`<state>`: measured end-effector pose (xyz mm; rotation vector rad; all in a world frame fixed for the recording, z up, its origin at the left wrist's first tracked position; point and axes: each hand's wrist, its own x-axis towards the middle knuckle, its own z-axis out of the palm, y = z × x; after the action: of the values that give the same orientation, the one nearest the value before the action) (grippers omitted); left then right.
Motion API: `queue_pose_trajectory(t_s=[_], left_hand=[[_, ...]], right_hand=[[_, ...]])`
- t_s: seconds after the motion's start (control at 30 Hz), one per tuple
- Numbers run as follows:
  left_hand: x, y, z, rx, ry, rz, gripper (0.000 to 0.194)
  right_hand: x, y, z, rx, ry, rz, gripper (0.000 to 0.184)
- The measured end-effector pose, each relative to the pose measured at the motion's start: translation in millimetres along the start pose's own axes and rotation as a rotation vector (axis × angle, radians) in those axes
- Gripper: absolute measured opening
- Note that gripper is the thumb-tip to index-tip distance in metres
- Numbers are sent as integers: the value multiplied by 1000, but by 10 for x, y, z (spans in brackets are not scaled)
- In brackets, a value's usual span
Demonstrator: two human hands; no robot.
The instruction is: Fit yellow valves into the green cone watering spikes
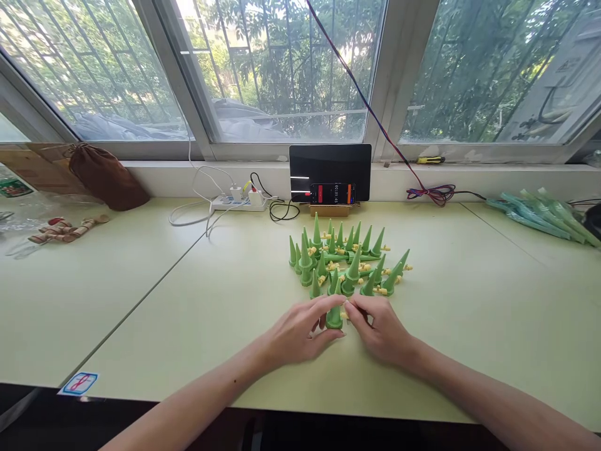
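Observation:
My left hand (305, 326) is closed around a green plastic cone (334, 318) that stands upright near the front of the cluster. Just to the right, my right hand (382, 326) is pinched beside that cone, touching or close to a small pale-yellow piece (345, 316) at its side. Whatever sits between the right fingertips is hidden. Beyond both hands, several more green cones (353, 272) stand or lie together on the table. Small yellow pieces (381, 290) stick out among them.
On the pale-green table (225, 313), a phone (332, 193) showing a timer leans on a black screen (328, 160). A power strip (239, 202) with cables lies left of it. Further left are a brown bag (106, 175) and wooden pieces (66, 232); plastic packets (544, 213) lie right.

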<state>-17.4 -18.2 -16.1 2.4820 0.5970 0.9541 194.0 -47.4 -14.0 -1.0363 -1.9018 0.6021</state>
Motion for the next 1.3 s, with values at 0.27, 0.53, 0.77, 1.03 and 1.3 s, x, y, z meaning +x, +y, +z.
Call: queue_pose_trajectory(t_s=[0.27,0.53,0.77,1.03,1.3], left_hand=[[111,100,-47,-127,71,-160,50],[202,165,-163,-381,109,-329,46],[188,158,-156,-422,53,-347,48],[114,89,-106,-189,6,-256,49],[128,99,-96,-120,25,-241,44]], right_hand=[[35,-8,-15,-10,28,59,27],[28,-9,-44,-50,24,-96,16],[-3,32,-29,-120,16,-178,18],[-2,-3,-48,-48,-120,-33,32],[54,-63,-61,125,-153,125,40]])
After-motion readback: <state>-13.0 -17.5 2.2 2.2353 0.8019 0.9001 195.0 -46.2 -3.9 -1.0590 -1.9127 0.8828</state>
